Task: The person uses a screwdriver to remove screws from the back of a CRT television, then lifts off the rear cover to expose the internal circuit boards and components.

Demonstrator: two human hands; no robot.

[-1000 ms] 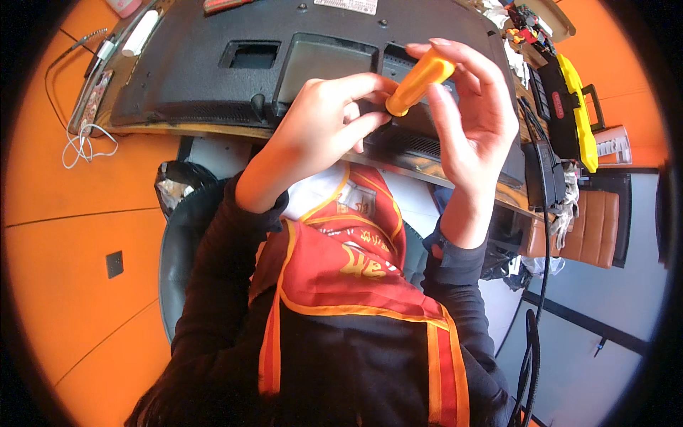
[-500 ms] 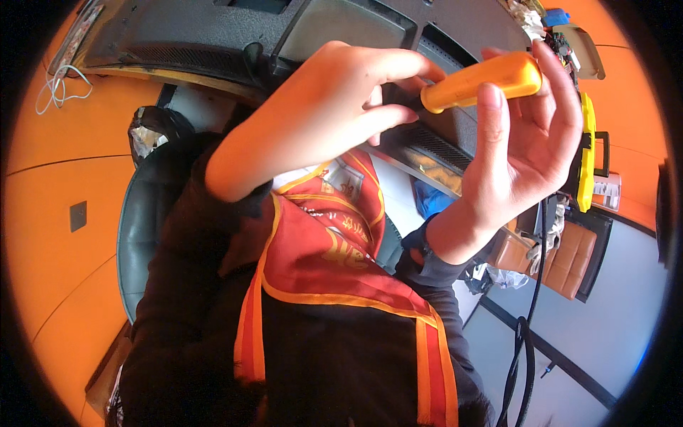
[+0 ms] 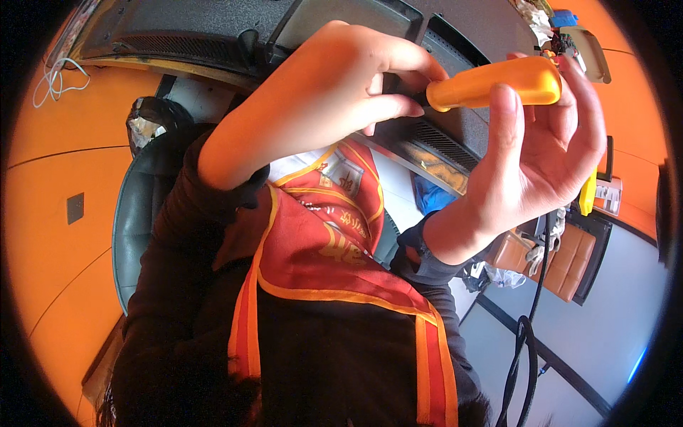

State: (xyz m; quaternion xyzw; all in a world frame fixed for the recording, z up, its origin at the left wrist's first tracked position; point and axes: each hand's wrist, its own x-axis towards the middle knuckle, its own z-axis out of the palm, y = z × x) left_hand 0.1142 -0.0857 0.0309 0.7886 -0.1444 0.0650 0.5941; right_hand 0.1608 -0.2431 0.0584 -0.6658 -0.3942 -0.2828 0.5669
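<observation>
An orange-yellow plastic handle (image 3: 498, 84), smooth and wider toward its right end, is held up in front of me and lies nearly level. My right hand (image 3: 535, 142) grips it from the right, thumb along the near side and fingers curled behind and round the broad end. At the narrow left end, the thumb and index finger of my left hand (image 3: 356, 82) close around the neck. Something dark shows between those fingertips; what it is I cannot make out, and whatever lies further left is hidden by the left hand.
Beyond my hands stands a dark grey bench (image 3: 192, 35) with a recessed tray (image 3: 348, 28) and vents. A green-black chair (image 3: 146, 213) is under me. A black cable (image 3: 533, 306) hangs at right, near a brown padded seat (image 3: 562, 263). A black bag (image 3: 153, 117) stands at left.
The handle and my right hand have shifted a little to the right. My left hand stays at the neck of the handle. The view has tilted slightly.
</observation>
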